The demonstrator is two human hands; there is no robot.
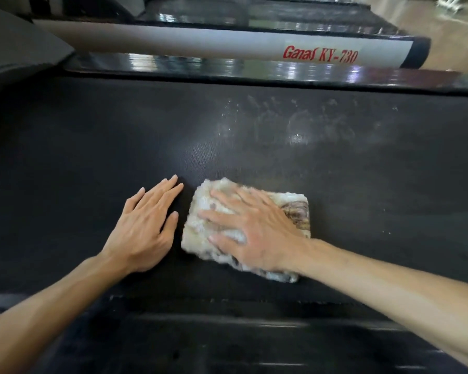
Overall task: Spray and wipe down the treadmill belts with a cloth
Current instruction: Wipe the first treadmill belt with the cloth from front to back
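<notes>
A black treadmill belt (92, 147) fills the middle of the view. A folded, fluffy cream cloth (200, 222) with a brown patch at its right end lies flat on the belt. My right hand (251, 230) presses on the cloth with fingers spread and straight. My left hand (146, 225) rests flat on the bare belt just left of the cloth, fingers straight. Pale wet spray marks (308, 122) show on the belt beyond the cloth, toward the far right. No spray bottle is in view.
A glossy black side rail (254, 71) borders the belt's far edge. Beyond it lies a grey frame rail (200, 44) with red lettering, belonging to a neighbouring treadmill. A dark near side rail (227, 333) runs along the bottom. Tan floor (457, 36) shows top right.
</notes>
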